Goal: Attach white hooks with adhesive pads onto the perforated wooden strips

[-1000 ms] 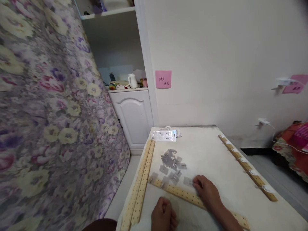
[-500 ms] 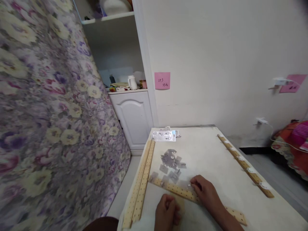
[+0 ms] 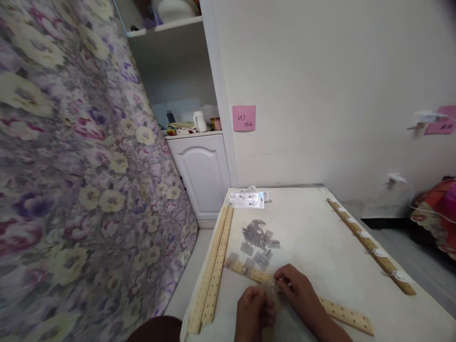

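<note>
My right hand (image 3: 294,285) is closed in a pinch on a small clear plastic piece (image 3: 271,286), above a perforated wooden strip (image 3: 344,314). Close beside it, my left hand (image 3: 253,308) has its fingers curled together; what they hold, if anything, is hidden. Both hands nearly meet at the clear piece. Toward the left end of the strip, clear square hook pads (image 3: 248,265) lie across it. Behind the strip is a loose pile of clear pads with hooks (image 3: 255,233). My forearm covers part of the strip.
Two perforated wooden strips (image 3: 215,270) lie along the table's left edge. A wooden strip with several white-backed hooks (image 3: 379,254) runs along the right edge. Packaged hooks (image 3: 246,200) lie at the back of the white table (image 3: 302,213). A floral curtain (image 3: 89,190) hangs at left.
My right hand has moved left and slightly down, closer to my left hand, and the clear piece is now between them. The camera view has shifted slightly.
</note>
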### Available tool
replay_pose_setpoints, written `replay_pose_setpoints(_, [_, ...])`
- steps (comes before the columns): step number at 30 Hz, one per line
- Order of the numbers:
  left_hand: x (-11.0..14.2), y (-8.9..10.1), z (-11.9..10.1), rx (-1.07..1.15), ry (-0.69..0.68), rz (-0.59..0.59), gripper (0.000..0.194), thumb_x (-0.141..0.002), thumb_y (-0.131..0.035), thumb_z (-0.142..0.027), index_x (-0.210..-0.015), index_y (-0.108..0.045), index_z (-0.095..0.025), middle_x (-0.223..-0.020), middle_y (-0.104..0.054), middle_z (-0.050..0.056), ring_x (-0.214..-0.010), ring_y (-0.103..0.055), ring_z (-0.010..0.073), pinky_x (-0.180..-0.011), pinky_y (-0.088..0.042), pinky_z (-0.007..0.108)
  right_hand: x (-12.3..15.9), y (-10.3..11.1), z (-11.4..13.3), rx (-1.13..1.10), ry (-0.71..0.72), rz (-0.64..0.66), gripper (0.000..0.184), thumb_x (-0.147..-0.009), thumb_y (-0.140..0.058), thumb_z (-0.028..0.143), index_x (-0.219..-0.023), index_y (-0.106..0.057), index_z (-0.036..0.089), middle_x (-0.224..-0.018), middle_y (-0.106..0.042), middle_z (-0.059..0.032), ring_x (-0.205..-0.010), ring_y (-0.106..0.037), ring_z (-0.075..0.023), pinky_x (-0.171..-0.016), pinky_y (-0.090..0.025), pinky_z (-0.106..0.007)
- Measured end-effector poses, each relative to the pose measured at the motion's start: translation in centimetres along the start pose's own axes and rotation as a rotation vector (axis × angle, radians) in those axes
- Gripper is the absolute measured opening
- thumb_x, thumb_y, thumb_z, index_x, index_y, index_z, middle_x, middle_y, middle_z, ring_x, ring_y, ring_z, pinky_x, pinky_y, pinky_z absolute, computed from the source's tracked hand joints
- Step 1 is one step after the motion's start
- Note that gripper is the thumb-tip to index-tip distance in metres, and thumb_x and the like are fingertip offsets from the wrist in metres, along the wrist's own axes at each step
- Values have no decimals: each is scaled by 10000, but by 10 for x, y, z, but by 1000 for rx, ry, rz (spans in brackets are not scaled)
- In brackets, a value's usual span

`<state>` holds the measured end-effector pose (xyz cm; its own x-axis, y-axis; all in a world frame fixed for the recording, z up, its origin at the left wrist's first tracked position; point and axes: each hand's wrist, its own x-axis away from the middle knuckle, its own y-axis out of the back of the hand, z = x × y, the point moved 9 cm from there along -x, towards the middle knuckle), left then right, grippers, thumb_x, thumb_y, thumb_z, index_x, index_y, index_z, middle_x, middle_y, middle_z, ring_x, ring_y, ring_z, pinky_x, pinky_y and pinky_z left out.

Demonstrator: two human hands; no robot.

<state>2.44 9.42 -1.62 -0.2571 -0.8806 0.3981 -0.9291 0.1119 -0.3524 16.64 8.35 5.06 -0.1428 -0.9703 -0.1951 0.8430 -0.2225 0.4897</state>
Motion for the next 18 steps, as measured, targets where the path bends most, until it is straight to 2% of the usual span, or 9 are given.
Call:
replay_pose_setpoints(3, [-4,4,5,-32,19,-24,355,-588,-707,-422,-670,-455,-187,-562,-631,-9,-410,-521,67,-398,-310,168,-4,-10,-9,-28,-53,14,153,-740,-454,170,-804,-587,212,-754,-641,-2,-699,-592,-159,-655,-444,-257])
replay_pose_setpoints(6, [-8,9,8,-79,18,-52,288,-633,-651,-397,-672,-460,-186,-563,-636,-2,-408,-532,77,-392,-311,176,-13,-17,-9,-13,-17,-3,163,-718,-450,147,-776,-590,208,-730,-632,0,-704,-584,-159,-663,-439,-256])
replay_pose_setpoints(11, [-14,13,9,-130,36,-113,209,-660,-559,-368,-641,-445,-194,-492,-596,-24,-361,-499,76,-369,-296,180,-31,-28,-11,-12,24,-9,223,-730,-422,148,-820,-619,203,-804,-667,-25,-767,-607,-172,-715,-450,-277])
replay_pose_setpoints(18, [-21,10,10,-191,50,-118,159,-688,-507,-326,-624,-433,-201,-461,-585,-23,-312,-465,74,-332,-245,180,-41,-38,-27,-49,0,13,253,-737,-446,189,-876,-657,201,-839,-706,-39,-794,-636,-194,-737,-476,-304])
